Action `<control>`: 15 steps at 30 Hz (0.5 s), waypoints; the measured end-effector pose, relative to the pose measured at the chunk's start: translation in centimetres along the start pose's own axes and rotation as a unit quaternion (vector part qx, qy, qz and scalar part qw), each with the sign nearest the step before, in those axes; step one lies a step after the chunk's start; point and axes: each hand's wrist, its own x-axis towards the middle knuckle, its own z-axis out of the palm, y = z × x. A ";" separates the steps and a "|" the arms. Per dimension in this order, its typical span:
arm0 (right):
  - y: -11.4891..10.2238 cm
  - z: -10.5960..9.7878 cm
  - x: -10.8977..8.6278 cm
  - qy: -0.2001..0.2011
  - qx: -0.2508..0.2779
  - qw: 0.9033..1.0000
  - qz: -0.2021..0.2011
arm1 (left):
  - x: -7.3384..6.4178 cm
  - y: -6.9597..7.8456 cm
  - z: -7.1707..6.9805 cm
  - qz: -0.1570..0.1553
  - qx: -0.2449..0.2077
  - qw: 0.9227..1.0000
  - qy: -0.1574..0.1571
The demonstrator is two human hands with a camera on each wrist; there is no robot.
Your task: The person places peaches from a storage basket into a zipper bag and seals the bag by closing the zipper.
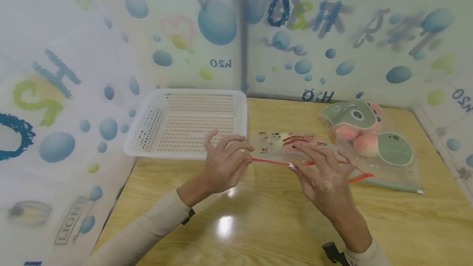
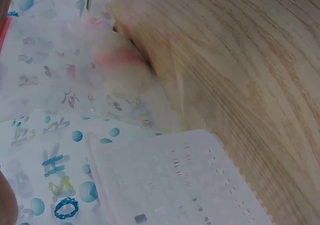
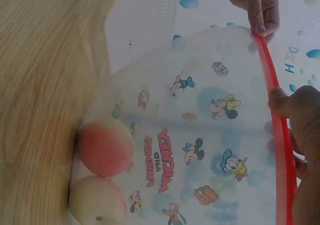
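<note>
A clear zip bag [image 1: 271,138] printed with cartoon characters stands between my hands, with a red zip strip [image 1: 269,161] along its top. Two pink-and-yellow peaches, one [image 3: 105,147] above the other [image 3: 97,200] in the right wrist view, lie at the bottom of the bag. My left hand [image 1: 226,161] pinches the strip's left end between thumb and fingers. Farther along the same strip, my right hand [image 1: 327,180] pinches it near a small white slider [image 1: 292,165]. Most of my left hand is out of its own wrist view.
A white perforated plastic basket [image 1: 199,124] stands left of the bag, close to my left hand. On the right lies another clear zip bag [image 1: 400,177] with green cartoon faces and a green strip, holding several peaches [image 1: 366,143]. Printed sheets wall the wooden table [image 1: 258,216].
</note>
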 end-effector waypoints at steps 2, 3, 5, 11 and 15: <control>0.1 -0.1 0.1 0.003 -0.003 1.000 0.000 | 0.0 -0.1 0.0 -0.001 0.001 1.000 0.005; 0.2 -0.1 0.0 0.000 -0.004 1.000 0.002 | 0.0 -0.1 0.0 -0.002 -0.002 1.000 0.006; 0.3 -0.3 -0.1 -0.008 -0.003 1.000 0.008 | -0.1 -0.1 0.0 0.001 -0.007 1.000 0.006; 0.3 -0.3 -0.5 -0.016 0.001 1.000 0.015 | -0.2 0.0 0.2 0.002 -0.006 1.000 0.009; 0.4 -0.4 -0.6 -0.023 0.000 1.000 0.018 | -0.2 0.0 0.3 0.001 0.000 1.000 0.010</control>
